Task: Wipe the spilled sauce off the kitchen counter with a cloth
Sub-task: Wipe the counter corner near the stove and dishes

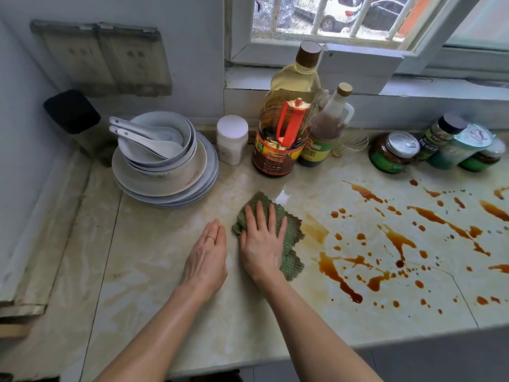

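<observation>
At the far left a black block (72,111) stands against the wall. Next to it I see a stack of plates (165,188) carrying nested bowls (190,133). The top bowl holds two white spoons (146,142), handles pointing left. Just right of the stack sits a white jar (232,139) with a white lid; I cannot tell what is in it.

Nearer me, the left hand (206,257) lies flat on the counter (154,271), fingers straight and together, holding nothing, a ring on one finger. Just beside it is the green cloth (293,230), crumpled flat on the counter. The right hand (261,244) presses down on the cloth with fingers straight and spread, palm flat, not curled round it.

Behind the cloth, along the wall, stands a soy bottle (275,158) with a red handle, dark liquid low inside. Touching it from behind is a tall oil bottle (296,81), brown-capped and filled with yellow oil. To its right, a vinegar bottle (327,128) is partly filled with brown liquid.

The sauce (399,241) begins at the cloth's right edge as a pale smear. Beyond that it spreads as brown streaks and drops across the right half of the counter, up to the frame edge. Behind the spill a cluster of jars (391,155) stands by the wall. The nearest has a silver lid and a dark paste inside.
</observation>
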A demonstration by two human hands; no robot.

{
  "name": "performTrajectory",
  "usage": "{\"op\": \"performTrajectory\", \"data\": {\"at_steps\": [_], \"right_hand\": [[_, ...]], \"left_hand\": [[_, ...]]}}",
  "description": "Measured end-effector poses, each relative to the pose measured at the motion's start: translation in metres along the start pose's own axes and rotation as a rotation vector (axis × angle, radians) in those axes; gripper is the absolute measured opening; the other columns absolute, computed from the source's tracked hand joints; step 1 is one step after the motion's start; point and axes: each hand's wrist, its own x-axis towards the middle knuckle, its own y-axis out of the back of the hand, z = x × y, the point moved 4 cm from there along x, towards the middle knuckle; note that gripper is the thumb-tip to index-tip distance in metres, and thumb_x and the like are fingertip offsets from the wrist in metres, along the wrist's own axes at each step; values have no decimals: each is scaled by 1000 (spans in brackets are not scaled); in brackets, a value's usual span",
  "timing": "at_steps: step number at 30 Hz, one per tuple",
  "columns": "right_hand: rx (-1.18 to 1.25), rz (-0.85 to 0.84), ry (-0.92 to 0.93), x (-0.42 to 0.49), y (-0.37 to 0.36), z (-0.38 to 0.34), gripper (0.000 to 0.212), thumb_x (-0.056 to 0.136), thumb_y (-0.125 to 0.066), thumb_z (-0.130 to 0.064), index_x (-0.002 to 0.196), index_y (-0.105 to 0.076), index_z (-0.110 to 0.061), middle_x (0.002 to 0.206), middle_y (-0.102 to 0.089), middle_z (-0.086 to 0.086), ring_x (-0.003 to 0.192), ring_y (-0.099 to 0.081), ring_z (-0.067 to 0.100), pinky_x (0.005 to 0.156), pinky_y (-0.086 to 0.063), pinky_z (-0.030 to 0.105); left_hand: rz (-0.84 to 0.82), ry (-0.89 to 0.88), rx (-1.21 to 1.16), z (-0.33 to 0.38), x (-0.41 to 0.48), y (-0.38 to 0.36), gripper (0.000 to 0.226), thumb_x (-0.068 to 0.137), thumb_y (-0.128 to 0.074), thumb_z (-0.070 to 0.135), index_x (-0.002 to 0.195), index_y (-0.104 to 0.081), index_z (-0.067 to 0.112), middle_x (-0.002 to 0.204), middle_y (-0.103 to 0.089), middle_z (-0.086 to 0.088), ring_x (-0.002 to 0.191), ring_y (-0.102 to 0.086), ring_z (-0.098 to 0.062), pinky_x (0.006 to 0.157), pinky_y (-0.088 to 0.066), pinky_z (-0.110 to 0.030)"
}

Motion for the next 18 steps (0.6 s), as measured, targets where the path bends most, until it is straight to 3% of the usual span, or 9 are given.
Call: {"op": "performTrajectory", "data": {"at_steps": [4,7,10,13,16,18], "right_hand": [[-23,2,15,6,2,14,65,92,-9,-48,154,-23,-32,162,-18,-3,151,0,25,117,8,54],[3,11,-79,4,6,39,56,99,-16,-46,155,-18,-35,164,-9,-7,151,4,21,117,11,50],[64,48,-184,-3,13,71,53,103,-33,-37,154,-20,-34,164,-9,-6,151,2,21,120,7,44],[128,114,-244,-8,16,82,55,103,-38,-22,155,-23,-28,163,-14,1,150,-6,24,122,-2,40],[188,203,-177,-19,14,54,60,99,-50,-11,153,-28,-21,161,-21,12,148,-19,27,120,-5,38],[185,170,-42,-30,6,30,50,99,-42,-14,149,-37,-19,158,-27,12,146,-25,28,120,-8,39]], "left_hand": [[1,-13,39,-2,0,-4,67,87,-33,-2,149,-7,6,158,2,-8,145,2,-18,113,0,-21],[-10,-7,39,-1,0,-4,69,86,-32,-5,149,-5,6,158,4,-7,145,3,-18,112,2,-20],[-30,0,40,0,-2,-4,70,86,-31,-7,149,-1,6,158,8,-7,145,6,-18,111,3,-21],[-39,12,36,0,-2,-4,71,86,-30,-8,148,0,5,157,10,-7,145,7,-18,113,2,-23],[-39,11,30,-1,-1,-6,72,84,-32,-7,149,-2,5,158,7,-8,145,6,-19,115,0,-24],[-37,0,28,-3,1,-8,72,83,-34,-5,148,-4,4,158,5,-9,145,4,-19,116,-1,-24]]}}
